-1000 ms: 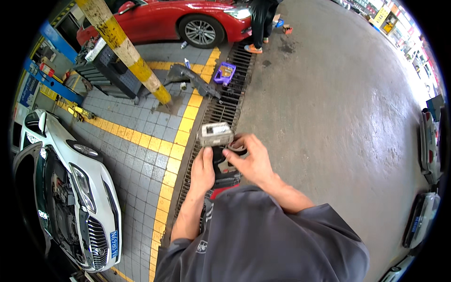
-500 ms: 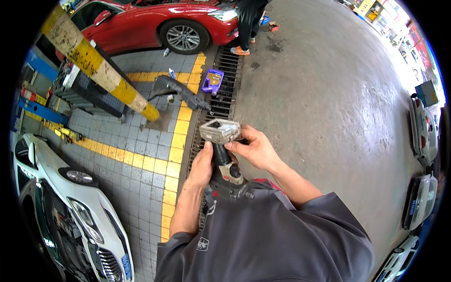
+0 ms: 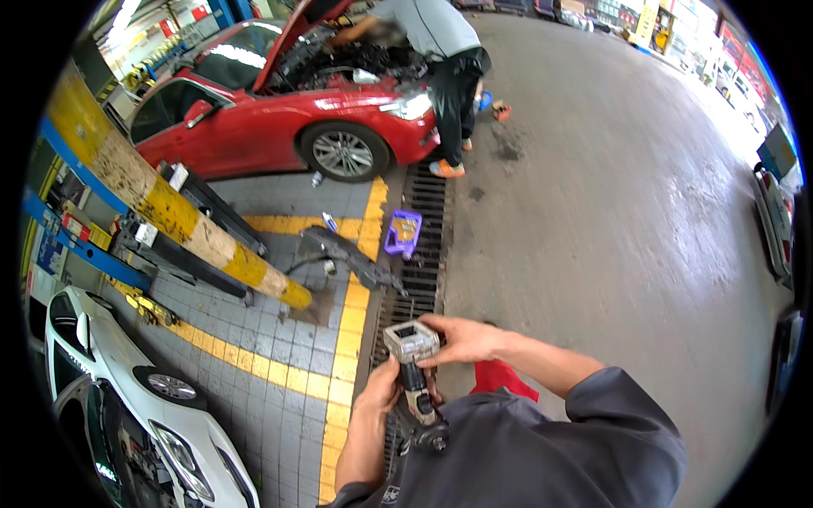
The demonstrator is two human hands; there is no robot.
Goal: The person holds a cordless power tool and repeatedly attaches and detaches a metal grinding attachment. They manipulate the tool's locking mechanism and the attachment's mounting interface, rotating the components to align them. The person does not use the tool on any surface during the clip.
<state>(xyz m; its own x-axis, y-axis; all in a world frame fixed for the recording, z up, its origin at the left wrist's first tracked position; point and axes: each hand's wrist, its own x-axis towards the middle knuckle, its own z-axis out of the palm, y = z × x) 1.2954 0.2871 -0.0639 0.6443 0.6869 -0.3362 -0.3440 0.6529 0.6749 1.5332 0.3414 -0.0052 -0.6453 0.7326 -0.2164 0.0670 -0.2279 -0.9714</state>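
Note:
Close before my torso I hold a cordless impact wrench (image 3: 415, 378) upside down. Its dark head and square drive point toward me, and its light grey, boxy base faces up with a dark recess in it. My left hand (image 3: 378, 388) is closed around the black handle just below the base. My right hand (image 3: 461, 340) grips the base from the right side, fingers along its far edge and thumb on the near side. Whether a battery is fitted in the base I cannot make out.
Ahead stands a red car (image 3: 254, 127), hood up, with another person (image 3: 445, 51) leaning in. A purple jug (image 3: 403, 234) rests on the floor grate (image 3: 423, 279) beside a dark plastic panel (image 3: 343, 254). A striped post (image 3: 186, 212) and a white car (image 3: 127, 364) are left.
The view has tilted up, so my hands and the wrench sit lower and the red car and the other person show more. My hands still hold the wrench.

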